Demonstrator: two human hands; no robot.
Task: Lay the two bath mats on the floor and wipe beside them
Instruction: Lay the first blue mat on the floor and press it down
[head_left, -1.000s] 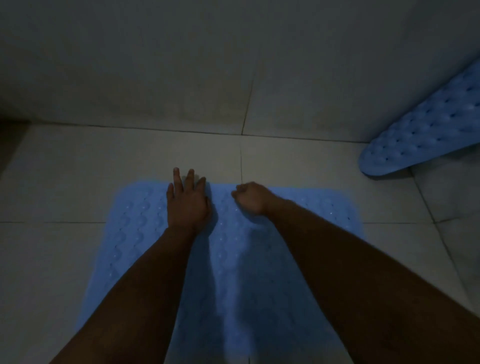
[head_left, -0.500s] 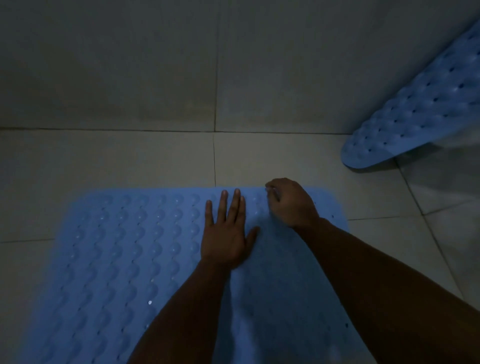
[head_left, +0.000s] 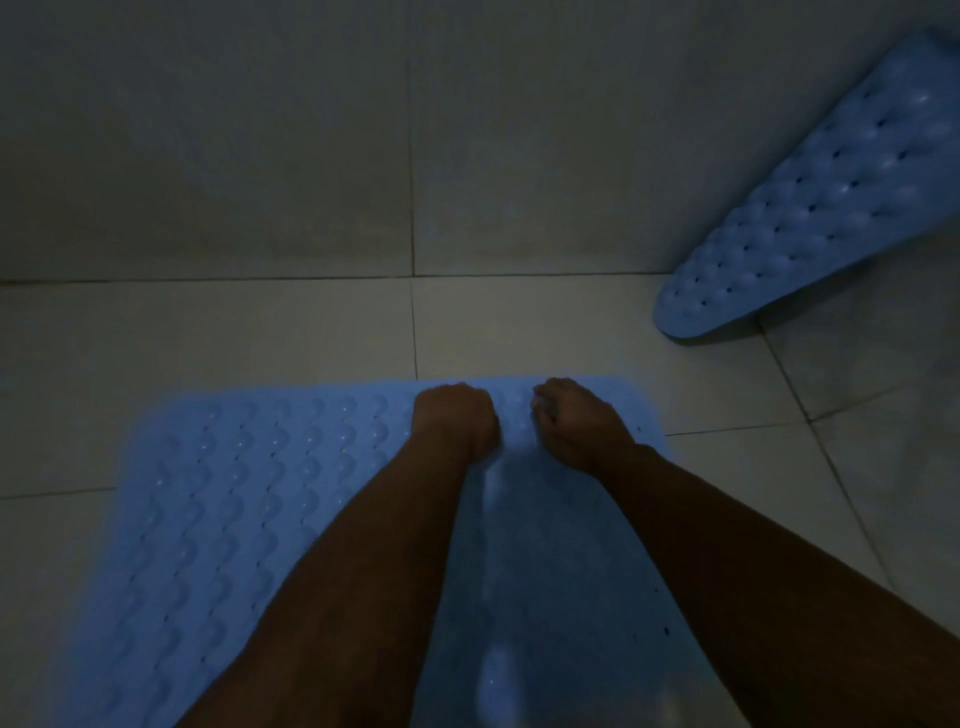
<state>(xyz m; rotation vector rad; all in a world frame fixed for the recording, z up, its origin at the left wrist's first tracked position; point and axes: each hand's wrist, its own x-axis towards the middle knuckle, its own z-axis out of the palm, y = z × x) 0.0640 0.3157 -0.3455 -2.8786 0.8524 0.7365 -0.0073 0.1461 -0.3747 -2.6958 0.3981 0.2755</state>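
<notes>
Near mat: the blue bath mat (head_left: 218, 519) lies flat on the tiled floor (head_left: 208, 338), bumpy side up, its far edge running close to the wall (head_left: 208, 156).
Left hand: the left hand (head_left: 454, 421) is down on the mat's far edge, fingers curled under into a fist, knuckles pressed onto the mat; whether it pinches the edge, I cannot tell.
Right hand: the right hand (head_left: 579, 423) sits just beside the left one, near the mat's far right corner, fingers bent inward, fingertips on the surface, nothing clearly gripped.
Second mat: the other blue mat (head_left: 810, 208) is well apart at the right, propped at a slant against the wall, its rounded lower end on the floor.
Light: dim, so fine detail under both forearms is lost in shadow.
</notes>
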